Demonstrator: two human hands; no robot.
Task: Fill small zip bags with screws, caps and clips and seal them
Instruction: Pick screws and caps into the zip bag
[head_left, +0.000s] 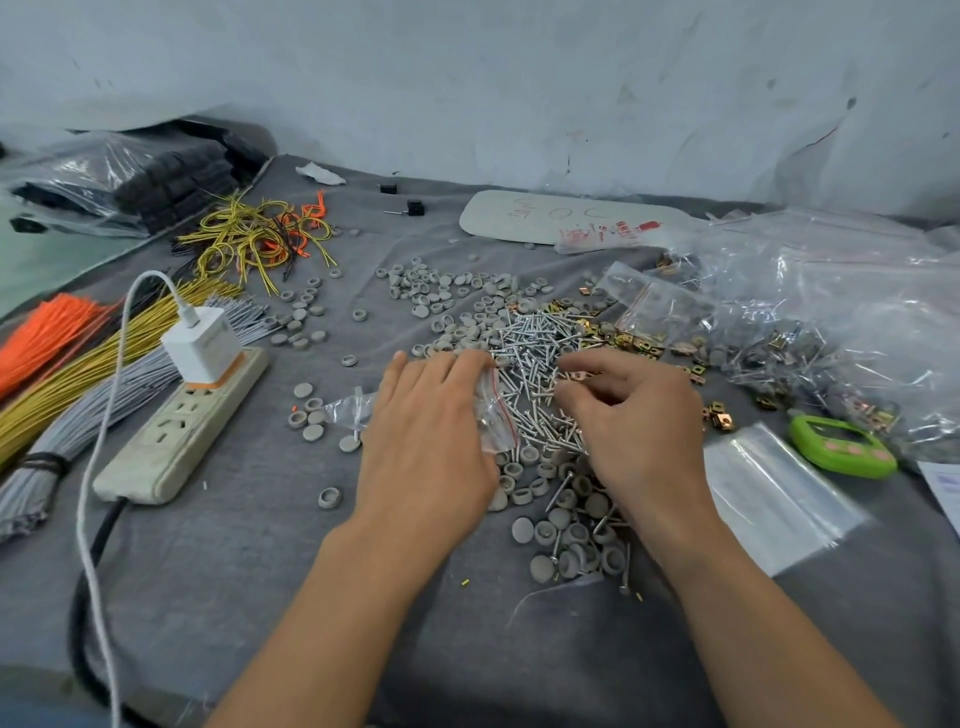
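The small zip bag (496, 415) sat in the left hand (431, 431), whose fingers curved over the clear film and held it, red-striped mouth turned toward the heap of screws (535, 348) just beside it; the right hand (634, 415) was over that heap with fingers curled down among the screws, though whether they pinched anything could not be told. The step looked like loading; it would go best with the mouth kept propped open and the screws gathered parallel and slid in heads first, so no point snagged the film or fouled the zip track. Grey caps (566, 519) lay near the wrists and brass clips (623, 338) just beyond the heap; farther right lay a stack of empty bags (769, 493) and a green timer (841, 447); a power strip (182, 426) lay well to the left on the grey cloth (260, 571).
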